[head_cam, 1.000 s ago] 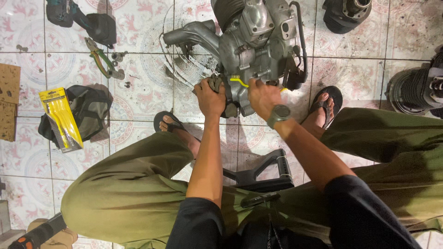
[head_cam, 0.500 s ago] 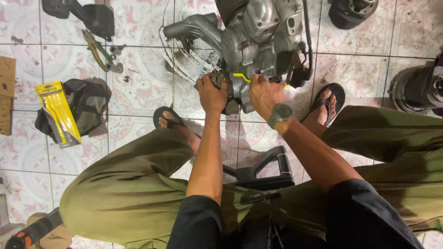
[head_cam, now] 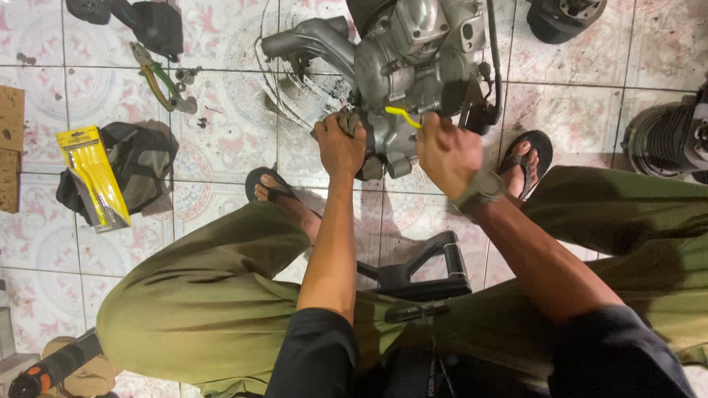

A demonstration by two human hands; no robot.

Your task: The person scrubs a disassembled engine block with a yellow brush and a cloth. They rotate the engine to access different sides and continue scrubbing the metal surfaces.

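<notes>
A grey metal engine (head_cam: 413,59) stands on the tiled floor in front of my feet. My left hand (head_cam: 341,144) is closed around a grey part at the engine's lower left side. My right hand (head_cam: 446,155) grips a thin yellow tool (head_cam: 402,115) pressed against the engine's lower middle. A watch sits on my right wrist. I sit on a low black stool (head_cam: 417,269), knees apart, in olive trousers and black sandals.
A yellow tool packet (head_cam: 94,177) lies on a dark bag (head_cam: 140,166) at the left. Green-handled pliers (head_cam: 153,77) and small bolts lie further up. Dark engine parts sit at the top right (head_cam: 564,16) and right edge (head_cam: 667,140). An orange-tipped tool (head_cam: 51,368) is bottom left.
The view has shifted, so the engine and both hands sit a little higher in frame. My hands keep their hold on the engine part and the yellow tool.
</notes>
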